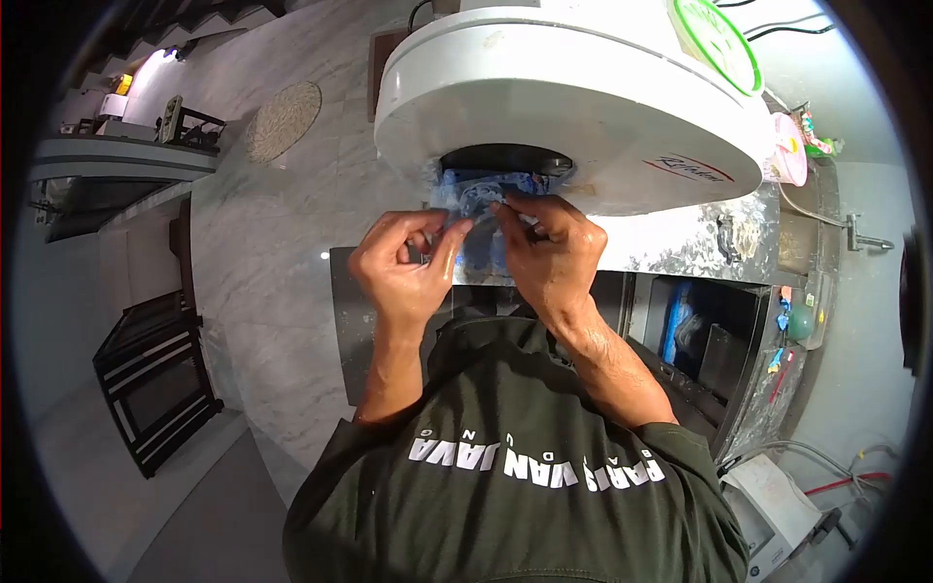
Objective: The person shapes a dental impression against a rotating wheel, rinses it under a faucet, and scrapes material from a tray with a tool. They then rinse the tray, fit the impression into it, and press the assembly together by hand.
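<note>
Under a large white machine housing [573, 107] there is a dark oval opening [505, 158], with wet, bluish translucent material [481, 194] just below it. My left hand [408, 262] is at the left edge of this material, thumb and fingers curled together in a pinch. To its right, my right hand [556, 243] pinches at the material near its middle, fingers bent. Both hands look wet. What exactly lies between the fingertips is too small to make out. Blue patches [481, 262] show between the hands.
A spattered white counter [671, 238] extends right below the housing. A green-rimmed lid [719, 44] sits on top. Dark open shelving [714, 330] is at the lower right, near a wall tap [865, 238]. A round woven mat [284, 121] lies on the floor at left.
</note>
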A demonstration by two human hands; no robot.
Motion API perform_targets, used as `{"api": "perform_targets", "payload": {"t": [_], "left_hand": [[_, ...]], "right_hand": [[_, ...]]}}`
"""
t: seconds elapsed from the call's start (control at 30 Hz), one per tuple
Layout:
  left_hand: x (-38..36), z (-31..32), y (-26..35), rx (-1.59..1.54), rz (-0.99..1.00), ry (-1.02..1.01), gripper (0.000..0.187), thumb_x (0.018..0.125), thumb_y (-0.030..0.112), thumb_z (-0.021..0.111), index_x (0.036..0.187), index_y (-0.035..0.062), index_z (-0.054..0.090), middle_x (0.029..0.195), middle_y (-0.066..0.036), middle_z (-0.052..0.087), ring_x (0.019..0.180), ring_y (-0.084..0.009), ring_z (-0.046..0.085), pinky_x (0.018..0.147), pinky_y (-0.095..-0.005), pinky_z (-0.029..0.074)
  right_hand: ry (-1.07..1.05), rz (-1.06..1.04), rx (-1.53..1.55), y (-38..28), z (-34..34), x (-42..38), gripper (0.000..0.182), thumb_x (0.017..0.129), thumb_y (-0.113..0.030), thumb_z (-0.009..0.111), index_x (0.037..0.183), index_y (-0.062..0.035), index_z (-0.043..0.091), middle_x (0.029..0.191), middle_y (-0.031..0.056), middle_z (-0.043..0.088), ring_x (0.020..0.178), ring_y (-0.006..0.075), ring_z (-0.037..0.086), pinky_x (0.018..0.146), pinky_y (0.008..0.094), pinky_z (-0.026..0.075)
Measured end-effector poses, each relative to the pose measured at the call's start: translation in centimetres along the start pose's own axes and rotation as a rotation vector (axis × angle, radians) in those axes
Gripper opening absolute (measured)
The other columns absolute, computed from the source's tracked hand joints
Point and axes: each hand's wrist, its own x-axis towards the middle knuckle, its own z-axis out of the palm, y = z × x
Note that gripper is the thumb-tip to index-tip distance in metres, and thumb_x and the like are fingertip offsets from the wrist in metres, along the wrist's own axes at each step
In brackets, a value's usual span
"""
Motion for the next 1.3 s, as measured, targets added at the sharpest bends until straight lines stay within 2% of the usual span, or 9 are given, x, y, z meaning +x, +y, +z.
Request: {"api": "perform_targets", "payload": {"t": [0.03, 0.13, 0.23, 0.33, 0.63, 0.93, 1.13, 1.23, 1.3], "left_hand": [[0.1, 0.4, 0.2, 0.009, -0.054, -0.006, 0.018, 0.074, 0.003, 0.090, 0.085, -0.0001, 0.076, 0.074, -0.002, 0.071, 0.058, -0.0042, 0.049, 0.050, -0.0215, 0.035], [0.6, 0.9, 0.4, 0.054, -0.075, -0.014, 0.017, 0.074, 0.001, 0.089, 0.086, -0.0010, 0.078, 0.075, -0.004, 0.073, 0.056, -0.0046, 0.050, 0.050, -0.0208, 0.037], [0.9, 1.3, 0.2, 0.065, -0.083, 0.010, 0.015, 0.074, 0.000, 0.088, 0.085, -0.0026, 0.078, 0.076, -0.006, 0.074, 0.056, -0.0057, 0.052, 0.051, -0.0218, 0.040], [1.1, 1.8, -0.4, 0.017, -0.083, 0.056, 0.013, 0.073, 0.003, 0.087, 0.081, -0.0014, 0.078, 0.072, -0.010, 0.074, 0.050, -0.0133, 0.060, 0.051, -0.0274, 0.046], [1.8, 2.3, -0.1, 0.044, -0.092, 0.061, 0.012, 0.075, 0.001, 0.086, 0.075, -0.0029, 0.075, 0.057, -0.008, 0.066, 0.049, -0.0118, 0.061, 0.050, -0.0261, 0.043], [1.9, 2.4, -0.1, 0.031, -0.185, 0.048, 0.014, 0.076, 0.003, 0.087, 0.074, -0.0031, 0.075, 0.056, -0.008, 0.066, 0.050, -0.0107, 0.062, 0.049, -0.0256, 0.044], [1.9, 2.5, -0.3, 0.045, -0.142, 0.068, 0.015, 0.075, 0.004, 0.088, 0.076, -0.0033, 0.076, 0.061, -0.010, 0.069, 0.051, -0.0117, 0.063, 0.051, -0.0255, 0.046], [1.9, 2.7, -0.5, 0.039, -0.112, 0.092, 0.018, 0.077, 0.007, 0.090, 0.080, -0.0047, 0.076, 0.056, 0.001, 0.058, 0.052, -0.0034, 0.046, 0.049, -0.0210, 0.034], [1.8, 2.8, -0.5, 0.057, -0.100, 0.105, 0.017, 0.078, 0.007, 0.090, 0.081, -0.0044, 0.077, 0.056, 0.000, 0.060, 0.052, -0.0034, 0.047, 0.048, -0.0210, 0.035]], "right_hand": [[-0.007, 0.017, -0.022, -0.2, 0.1, 0.0, 0.009, 0.078, -0.005, 0.082, 0.085, -0.0052, 0.077, 0.078, 0.0126, 0.074, 0.061, 0.0284, 0.070, 0.056, 0.0359, 0.055], [0.003, -0.046, -0.030, 0.3, 0.7, 0.1, 0.013, 0.079, -0.007, 0.085, 0.089, -0.0031, 0.079, 0.074, 0.0136, 0.073, 0.054, 0.0220, 0.066, 0.052, 0.0311, 0.050], [-0.009, -0.028, -0.050, -0.1, 0.8, 0.2, 0.011, 0.079, -0.006, 0.084, 0.089, -0.0038, 0.079, 0.072, 0.0143, 0.072, 0.054, 0.0228, 0.065, 0.052, 0.0320, 0.049], [0.016, -0.042, -0.094, -0.2, 0.9, 0.5, 0.011, 0.080, -0.006, 0.083, 0.089, -0.0038, 0.079, 0.070, 0.0138, 0.071, 0.052, 0.0226, 0.064, 0.051, 0.0315, 0.049], [0.041, -0.025, -0.051, 0.3, 1.6, 0.8, 0.009, 0.080, -0.003, 0.081, 0.089, -0.0037, 0.079, 0.075, 0.0142, 0.074, 0.060, 0.0240, 0.072, 0.055, 0.0317, 0.052], [0.040, -0.038, -0.042, 0.4, 1.8, 0.8, 0.009, 0.080, -0.003, 0.079, 0.089, -0.0048, 0.078, 0.077, 0.0130, 0.074, 0.063, 0.0259, 0.072, 0.056, 0.0325, 0.053], [0.047, -0.042, -0.026, 0.4, 1.8, 0.8, 0.008, 0.081, -0.003, 0.079, 0.088, -0.0049, 0.079, 0.077, 0.0135, 0.074, 0.061, 0.0253, 0.071, 0.056, 0.0330, 0.053], [0.051, -0.010, -0.013, 0.2, 1.8, 0.9, 0.006, 0.081, -0.004, 0.079, 0.088, -0.0038, 0.079, 0.073, 0.0138, 0.073, 0.057, 0.0239, 0.069, 0.054, 0.0323, 0.051], [0.041, -0.013, -0.011, 0.3, 1.8, 0.8, 0.006, 0.081, -0.004, 0.080, 0.087, -0.0029, 0.079, 0.070, 0.0140, 0.072, 0.055, 0.0231, 0.068, 0.053, 0.0316, 0.050]]}}
